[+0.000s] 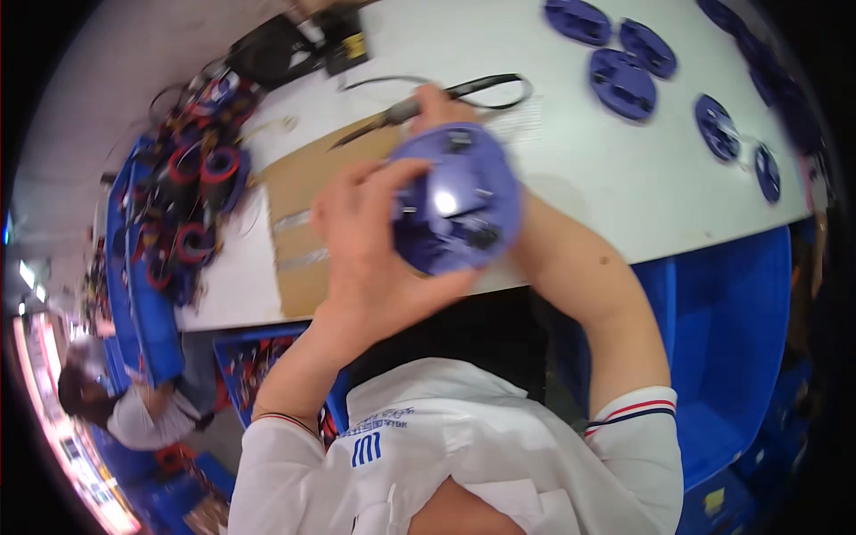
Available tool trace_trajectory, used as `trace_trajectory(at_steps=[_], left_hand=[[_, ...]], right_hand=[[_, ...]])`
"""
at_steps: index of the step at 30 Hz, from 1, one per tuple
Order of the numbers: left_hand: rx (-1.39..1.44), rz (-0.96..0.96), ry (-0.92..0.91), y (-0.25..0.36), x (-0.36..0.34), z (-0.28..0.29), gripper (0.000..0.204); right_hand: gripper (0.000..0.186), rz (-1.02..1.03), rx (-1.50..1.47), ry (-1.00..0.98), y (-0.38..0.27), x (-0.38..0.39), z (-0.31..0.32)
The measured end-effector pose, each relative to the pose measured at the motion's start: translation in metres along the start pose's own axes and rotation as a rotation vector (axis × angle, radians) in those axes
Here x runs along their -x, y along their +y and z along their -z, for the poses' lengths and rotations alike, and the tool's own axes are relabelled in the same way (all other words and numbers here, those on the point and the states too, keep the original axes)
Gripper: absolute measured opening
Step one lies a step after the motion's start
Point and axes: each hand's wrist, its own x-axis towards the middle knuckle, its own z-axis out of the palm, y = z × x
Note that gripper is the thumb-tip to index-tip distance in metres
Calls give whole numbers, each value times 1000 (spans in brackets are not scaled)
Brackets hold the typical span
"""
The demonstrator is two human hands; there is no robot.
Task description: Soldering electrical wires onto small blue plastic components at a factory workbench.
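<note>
Purple round housing (456,201), cupped by left hand (366,241) fingers, above table (571,152)

You have a flat brown cardboard sheet (299,209) lying on the white worktop (571,169), just left of your hands, with shiny tape strips across it. Down at your far right, low in the blue bins, sits a small yellow label (714,501), too blurry to make out. No screens or signs show anywhere around you.

Open white table (571,169) ahead; purple discs (621,83) crowd far right, parts bin (192,192) left
</note>
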Motion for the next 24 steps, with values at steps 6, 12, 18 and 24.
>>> trace_trajectory(at_steps=[6,12,18,24], left_hand=[[-319,400,192,-61,72,37,74],[-241,129,18,-118,101,61,82],[101,354,297,-115,107,66,90],[-305,649,153,-70,93,25,96]], right_hand=[[18,-283,-710,62,-12,-10,-18],[15,-221,-604,20,-20,-8,-29],[18,-296,-701,69,-12,-9,-23],[18,-261,-650,26,-11,-6,-21]])
